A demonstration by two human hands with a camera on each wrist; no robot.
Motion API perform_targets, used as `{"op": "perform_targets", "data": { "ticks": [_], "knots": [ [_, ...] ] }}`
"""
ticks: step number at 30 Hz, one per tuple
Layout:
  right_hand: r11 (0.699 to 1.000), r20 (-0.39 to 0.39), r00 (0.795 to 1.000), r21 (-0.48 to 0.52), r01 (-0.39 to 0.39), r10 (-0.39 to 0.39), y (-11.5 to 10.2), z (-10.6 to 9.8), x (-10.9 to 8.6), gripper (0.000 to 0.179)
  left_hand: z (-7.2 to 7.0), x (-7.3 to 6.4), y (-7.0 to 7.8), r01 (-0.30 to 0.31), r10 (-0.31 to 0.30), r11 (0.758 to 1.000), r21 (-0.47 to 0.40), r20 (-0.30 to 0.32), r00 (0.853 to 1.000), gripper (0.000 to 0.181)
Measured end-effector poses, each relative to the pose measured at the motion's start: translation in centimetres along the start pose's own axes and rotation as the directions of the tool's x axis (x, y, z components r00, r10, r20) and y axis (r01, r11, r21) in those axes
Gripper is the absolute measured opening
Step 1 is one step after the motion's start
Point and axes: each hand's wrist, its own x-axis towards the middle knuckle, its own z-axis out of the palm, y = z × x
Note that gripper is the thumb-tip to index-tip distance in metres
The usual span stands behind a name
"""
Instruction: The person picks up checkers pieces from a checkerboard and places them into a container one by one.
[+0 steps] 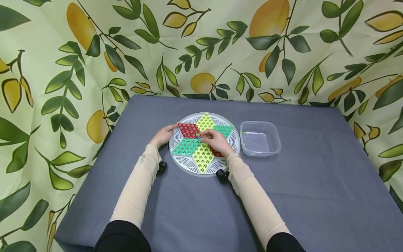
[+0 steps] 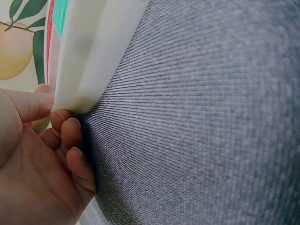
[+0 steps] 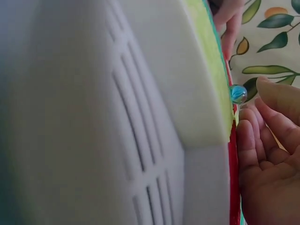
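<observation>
A round white Chinese checkers board [image 1: 185, 165] with a star of red, yellow and green fields lies on the cloth-covered table. My left hand [image 1: 164, 135] grips its left edge, thumb over the rim and fingers curled below, as the left wrist view shows. My right hand [image 1: 217, 140] is over the star's centre, fingers bent. In the right wrist view, a clear marble with a blue swirl [image 3: 238, 94] sits on the board in front of my thumb [image 3: 276, 93]. Thumb and fingers stand apart there, with no marble visible between them. A yellow-green marble [image 1: 198, 134] shows at my fingertips in the head view.
Right beside the board stands a clear plastic container [image 1: 261, 151] with a few small yellow-green pieces [image 1: 244, 133] at its left side. Grey cloth [image 1: 315, 182] covers the table. A leaf-patterned curtain [image 1: 226, 59] hangs behind and at both sides.
</observation>
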Motion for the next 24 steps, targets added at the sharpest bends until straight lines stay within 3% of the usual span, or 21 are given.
{"op": "perform_targets", "data": {
  "ticks": [8,14,24],
  "knots": [
    [1.0,-0.083,0.997,-0.021,0.01,-0.011,-0.1,0.4,0.3,0.024,-0.3,0.4,0.1,-0.007,0.007,1.0,0.007,0.004,1.0,0.046],
    [0.992,-0.155,0.987,-0.122,0.027,-0.046,-0.2,1.2,0.3,0.022,-0.2,0.4,-0.1,0.006,-0.006,1.0,0.01,-0.002,1.0,0.046],
    [0.983,-0.192,0.98,-0.183,0.01,-0.046,-0.3,1.6,0.2,0.023,0.0,-0.2,0.1,-0.007,0.008,0.999,0.048,-0.009,1.0,0.047]
  ]
}}
